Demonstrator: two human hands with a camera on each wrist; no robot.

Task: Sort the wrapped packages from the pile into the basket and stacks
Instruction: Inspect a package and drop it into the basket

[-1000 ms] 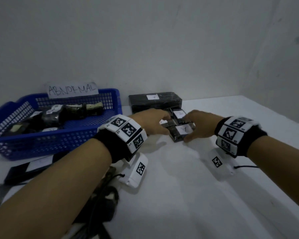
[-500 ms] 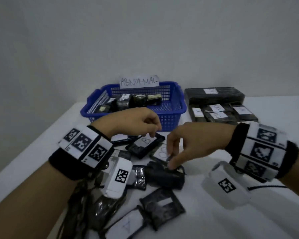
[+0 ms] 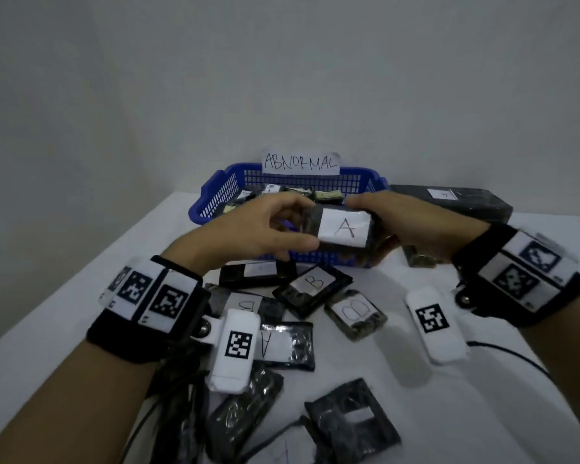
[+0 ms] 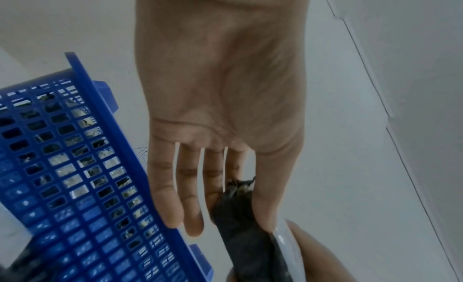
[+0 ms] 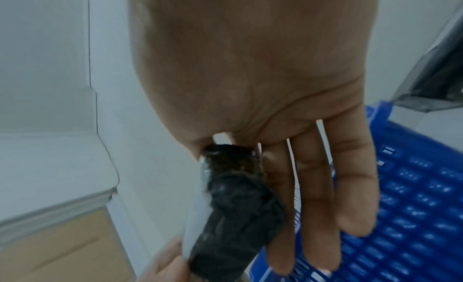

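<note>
A black wrapped package (image 3: 344, 227) with a white label marked "A" is held up in front of the blue basket (image 3: 215, 199). My left hand (image 3: 262, 229) pinches its left end between thumb and fingers, and my right hand (image 3: 409, 222) pinches its right end. In the left wrist view the package (image 4: 235, 207) sits between the thumb and the fingers (image 4: 192, 207), beside the basket (image 4: 75, 167). The right wrist view shows the package (image 5: 233, 207) end-on against the fingers (image 5: 313, 207). The pile (image 3: 310, 284) of labelled packages lies on the table below my hands.
The basket carries a paper sign "ABNORMAL" (image 3: 300, 162) and holds several packages. A long black package (image 3: 449, 199) lies behind right, with a small one (image 3: 419, 261) before it. Pile packages marked B (image 3: 355, 313) and A (image 3: 282, 343) lie near my wrists. Cables (image 3: 516, 356) trail right.
Both hands came up from the pile, where the right fingers were on a dark package. They now hold the package marked A between them in front of the basket.
</note>
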